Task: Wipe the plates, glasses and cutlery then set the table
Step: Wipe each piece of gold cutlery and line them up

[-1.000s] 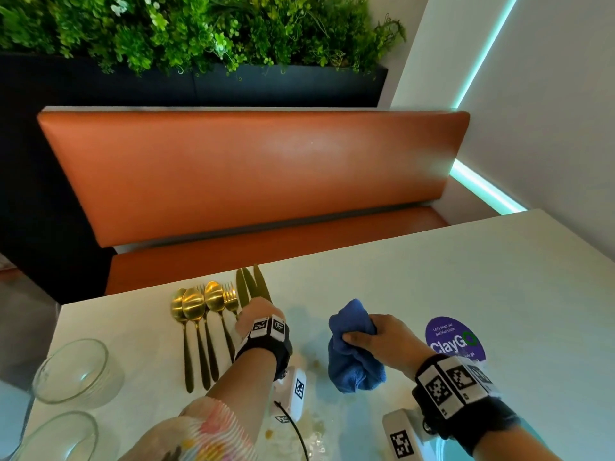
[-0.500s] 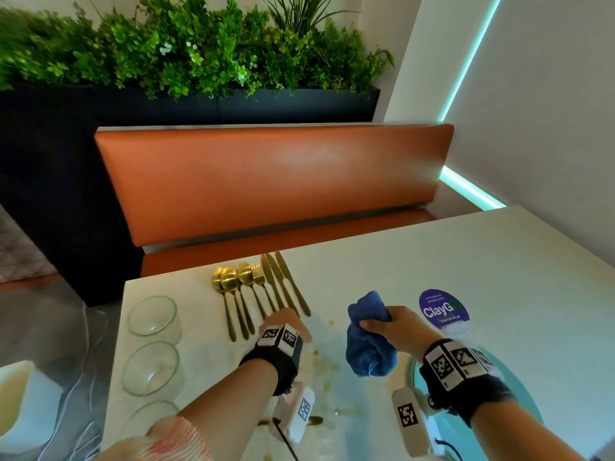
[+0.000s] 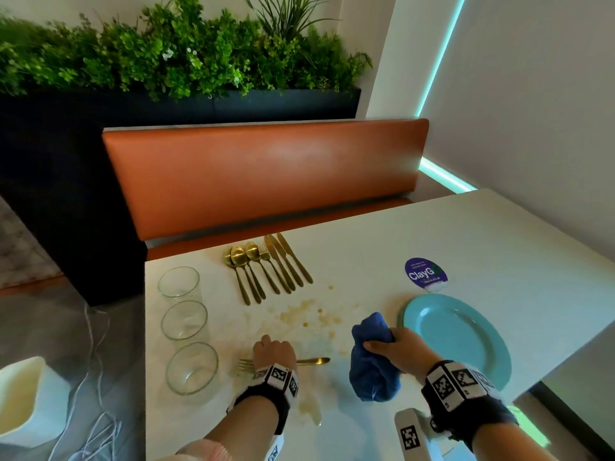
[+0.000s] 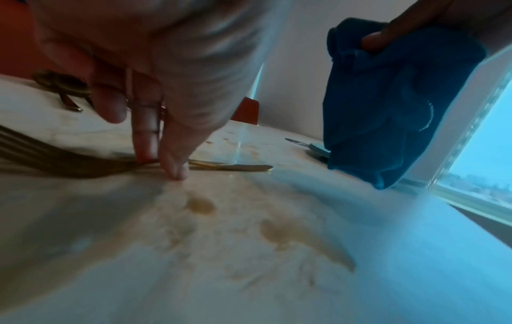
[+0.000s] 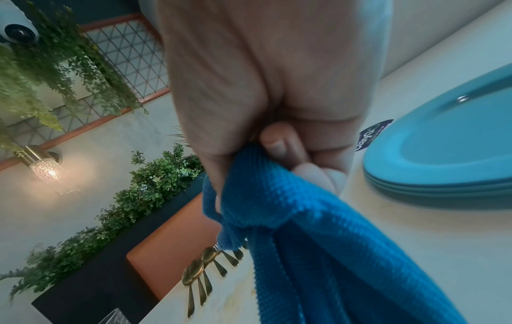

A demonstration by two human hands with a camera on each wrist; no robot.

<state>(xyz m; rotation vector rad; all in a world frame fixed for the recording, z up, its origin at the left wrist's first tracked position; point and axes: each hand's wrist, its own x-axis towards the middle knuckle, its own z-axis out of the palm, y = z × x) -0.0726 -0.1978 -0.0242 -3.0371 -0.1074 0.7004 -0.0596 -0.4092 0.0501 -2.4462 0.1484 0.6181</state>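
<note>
A gold fork (image 3: 312,361) lies crosswise on the white table (image 3: 366,261) near its front edge. My left hand (image 3: 273,352) is on top of it. In the left wrist view my thumb and forefinger (image 4: 144,140) pinch the fork (image 4: 235,167) at its neck against the tabletop. To the right, my right hand (image 3: 396,347) grips a bunched blue cloth (image 3: 372,371) that hangs down to the table. A stack of teal plates (image 3: 459,334) sits right of the cloth. Three glasses (image 3: 184,320) line the left edge. Gold spoons, forks and knives (image 3: 266,267) lie in a row at the back.
Brown spill stains (image 3: 309,311) mark the table between the cutlery row and my hands. A purple sticker (image 3: 424,273) lies behind the plates. An orange bench (image 3: 259,174) runs along the far edge, with a planter above it. The table's right half is bare.
My left hand has drawn back from the cutlery row toward the near edge, and a fork now lies under it. The right hand still holds the cloth. The view has tilted down.
</note>
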